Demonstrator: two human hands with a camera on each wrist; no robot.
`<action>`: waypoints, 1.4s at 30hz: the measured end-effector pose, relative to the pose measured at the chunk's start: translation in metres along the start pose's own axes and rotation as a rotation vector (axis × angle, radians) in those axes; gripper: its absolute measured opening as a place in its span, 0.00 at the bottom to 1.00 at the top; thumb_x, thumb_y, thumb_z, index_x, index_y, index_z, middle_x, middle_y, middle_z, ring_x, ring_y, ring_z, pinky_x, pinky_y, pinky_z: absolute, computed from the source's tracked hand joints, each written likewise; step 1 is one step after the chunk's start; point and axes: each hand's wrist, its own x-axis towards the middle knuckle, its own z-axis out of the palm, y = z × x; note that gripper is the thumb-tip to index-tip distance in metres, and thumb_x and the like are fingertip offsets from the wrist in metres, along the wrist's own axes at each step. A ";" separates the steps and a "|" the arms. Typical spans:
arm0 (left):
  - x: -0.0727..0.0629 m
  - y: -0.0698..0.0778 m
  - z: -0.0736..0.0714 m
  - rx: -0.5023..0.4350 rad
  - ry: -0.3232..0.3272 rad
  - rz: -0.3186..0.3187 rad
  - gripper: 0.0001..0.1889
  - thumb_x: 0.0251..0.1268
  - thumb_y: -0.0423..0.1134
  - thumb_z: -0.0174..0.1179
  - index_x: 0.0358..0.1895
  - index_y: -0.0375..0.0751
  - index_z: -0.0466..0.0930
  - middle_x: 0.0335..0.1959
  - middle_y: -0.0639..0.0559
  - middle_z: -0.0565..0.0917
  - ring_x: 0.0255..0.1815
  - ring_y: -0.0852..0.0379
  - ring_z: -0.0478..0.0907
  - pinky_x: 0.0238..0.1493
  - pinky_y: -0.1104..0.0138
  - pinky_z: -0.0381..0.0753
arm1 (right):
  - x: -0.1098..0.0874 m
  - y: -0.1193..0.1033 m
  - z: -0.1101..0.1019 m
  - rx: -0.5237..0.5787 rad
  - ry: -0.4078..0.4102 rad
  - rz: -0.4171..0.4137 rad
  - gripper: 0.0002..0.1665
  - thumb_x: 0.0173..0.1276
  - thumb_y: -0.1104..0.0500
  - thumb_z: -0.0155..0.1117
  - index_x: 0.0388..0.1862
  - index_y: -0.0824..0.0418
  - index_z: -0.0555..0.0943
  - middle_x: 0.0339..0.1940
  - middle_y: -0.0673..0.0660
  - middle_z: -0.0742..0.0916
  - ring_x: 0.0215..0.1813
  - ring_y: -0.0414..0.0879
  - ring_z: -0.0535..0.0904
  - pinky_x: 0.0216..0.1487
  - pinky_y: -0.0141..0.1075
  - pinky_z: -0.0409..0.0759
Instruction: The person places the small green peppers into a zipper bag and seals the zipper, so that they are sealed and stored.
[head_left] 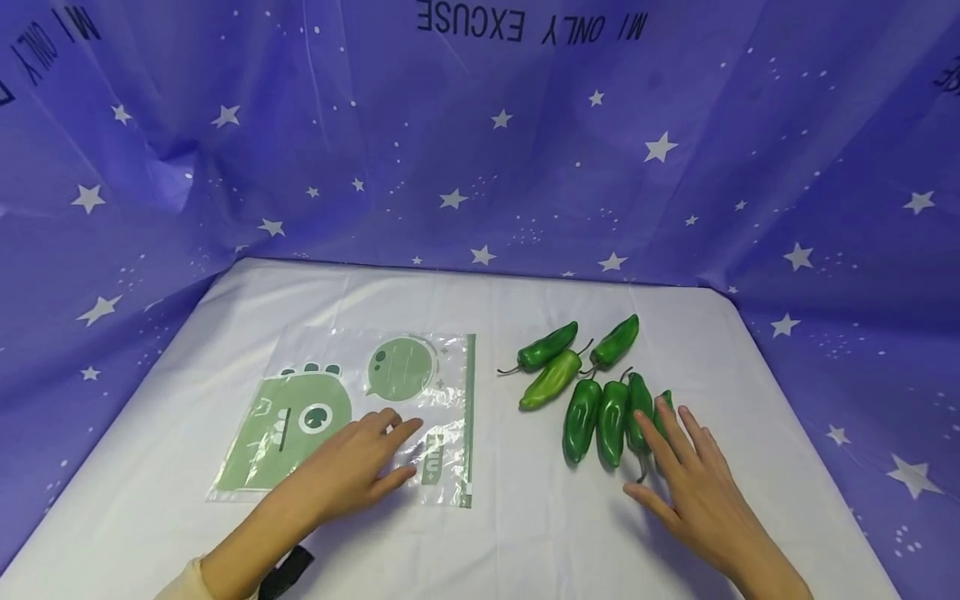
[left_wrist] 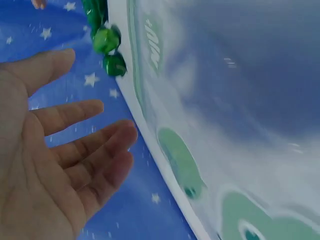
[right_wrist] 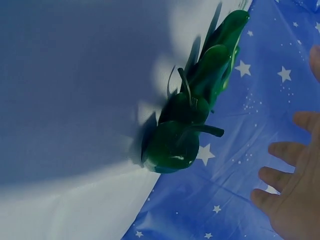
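Note:
My left hand (head_left: pixel 362 461) hovers over a clear zip bag (head_left: pixel 450 400) printed with a green monster face, its fingers loosely bent and holding nothing. In the left wrist view the bag (left_wrist: pixel 170 150) lies beyond the spread fingers of that hand (left_wrist: pixel 70 145). My right hand (head_left: pixel 693 479) is held over the right end of a row of dark green peppers (head_left: pixel 612 423), fingers spread, partly covering the rightmost pepper (head_left: pixel 667 406). From the right wrist, that hand (right_wrist: pixel 295 175) appears apart from the nearest pepper (right_wrist: pixel 172 145), with nothing in its grasp.
Behind the row lie two more dark green peppers (head_left: pixel 548 347) and a lighter yellow-green pepper (head_left: pixel 551 379). All rest on a white-covered table (head_left: pixel 517 533). A purple star-patterned curtain (head_left: pixel 465 150) encloses the back and sides. A black strap (head_left: pixel 287 573) is at the left wrist.

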 end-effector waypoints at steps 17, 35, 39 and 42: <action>0.106 0.004 0.033 -0.107 -0.313 -0.092 0.29 0.61 0.47 0.63 0.64 0.43 0.70 0.45 0.37 0.72 0.35 0.50 0.75 0.38 0.57 0.77 | 0.007 -0.024 0.009 0.127 -0.023 -0.020 0.51 0.58 0.42 0.68 0.76 0.54 0.55 0.74 0.59 0.61 0.70 0.58 0.60 0.66 0.50 0.59; 0.122 0.005 0.058 -0.059 -0.221 -0.153 0.24 0.51 0.52 0.70 0.44 0.43 0.71 0.35 0.47 0.70 0.31 0.48 0.74 0.30 0.56 0.76 | 0.062 -0.067 0.037 0.342 -0.238 -0.090 0.44 0.67 0.36 0.54 0.76 0.52 0.55 0.74 0.53 0.62 0.73 0.48 0.57 0.67 0.46 0.60; 0.120 0.003 0.060 -0.076 -0.191 -0.151 0.26 0.51 0.52 0.70 0.46 0.42 0.70 0.35 0.48 0.70 0.31 0.49 0.74 0.31 0.57 0.75 | 0.067 -0.067 0.046 0.355 -0.270 -0.084 0.45 0.67 0.36 0.54 0.76 0.55 0.55 0.75 0.54 0.61 0.73 0.51 0.57 0.67 0.47 0.59; 0.118 0.000 0.062 -0.091 -0.167 -0.150 0.27 0.51 0.51 0.70 0.48 0.41 0.70 0.36 0.48 0.71 0.33 0.49 0.75 0.33 0.57 0.75 | 0.069 -0.067 0.050 0.357 -0.286 -0.084 0.45 0.68 0.37 0.55 0.76 0.56 0.55 0.75 0.56 0.61 0.73 0.51 0.57 0.68 0.46 0.58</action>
